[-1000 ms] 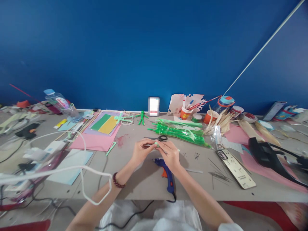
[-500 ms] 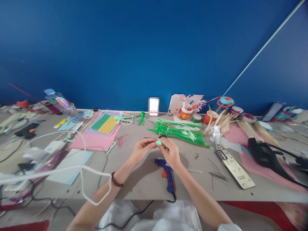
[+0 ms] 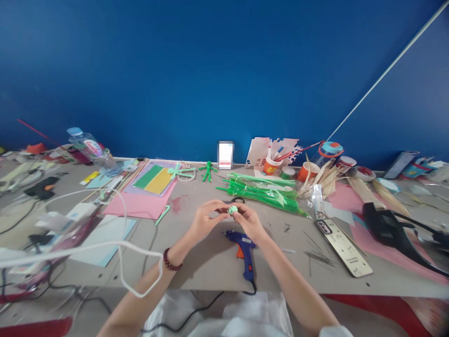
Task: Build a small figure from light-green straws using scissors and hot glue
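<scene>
My left hand (image 3: 207,219) and my right hand (image 3: 249,223) meet over the middle of the table. Pinched between their fingertips is a small pale green pipe cleaner coil (image 3: 232,210), wound into a knob; the fingers cover part of it. Just behind the hands, a pair of scissors (image 3: 239,200) lies partly hidden. A blue glue gun (image 3: 248,256) with an orange trigger rests below my right hand, its nozzle pointing left. Farther back stands a green pipe cleaner figure (image 3: 208,172), with a paler one (image 3: 177,171) lying to its left.
Bagged green pipe cleaners (image 3: 266,193) lie behind my right hand. A phone (image 3: 345,249) and dark wire pieces (image 3: 320,258) are on the right. Coloured sheets (image 3: 140,204) and a plastic bottle (image 3: 91,149) occupy the left. A white cable (image 3: 140,248) loops across my left forearm.
The pale green coil has been turned slightly in my fingertips and shows more of its rounded face. My fingers have shifted a little around it; the glue gun stays put.
</scene>
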Motion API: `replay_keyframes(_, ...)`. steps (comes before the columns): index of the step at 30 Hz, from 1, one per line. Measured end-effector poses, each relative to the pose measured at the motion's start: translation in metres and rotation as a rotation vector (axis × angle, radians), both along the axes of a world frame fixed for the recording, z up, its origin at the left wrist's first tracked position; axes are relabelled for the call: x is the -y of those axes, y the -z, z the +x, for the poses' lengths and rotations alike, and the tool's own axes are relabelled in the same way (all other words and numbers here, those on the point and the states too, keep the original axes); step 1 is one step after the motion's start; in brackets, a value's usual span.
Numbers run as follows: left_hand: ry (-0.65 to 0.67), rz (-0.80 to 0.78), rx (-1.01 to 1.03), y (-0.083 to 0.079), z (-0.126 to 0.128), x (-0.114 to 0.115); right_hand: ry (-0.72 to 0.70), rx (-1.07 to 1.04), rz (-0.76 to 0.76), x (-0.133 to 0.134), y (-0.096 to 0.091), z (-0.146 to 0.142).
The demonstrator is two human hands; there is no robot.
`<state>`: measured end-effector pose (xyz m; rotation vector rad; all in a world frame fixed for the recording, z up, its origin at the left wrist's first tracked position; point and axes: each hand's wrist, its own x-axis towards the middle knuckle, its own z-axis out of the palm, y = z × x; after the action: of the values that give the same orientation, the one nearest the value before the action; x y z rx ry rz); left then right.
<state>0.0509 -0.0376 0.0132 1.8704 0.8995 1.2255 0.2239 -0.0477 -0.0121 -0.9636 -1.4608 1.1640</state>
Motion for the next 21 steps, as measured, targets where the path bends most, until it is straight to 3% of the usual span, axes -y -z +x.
replay_keyframes(12,-0.098,0.143,-0.092,0.003,0.003,0.003,0.052,0.064,0.123,0.000,0.002,0.000)
replay_keyframes(21,-0.099,0.496,-0.371,0.010,-0.008,-0.002,0.023,-0.030,-0.040,0.003,-0.003,-0.002)
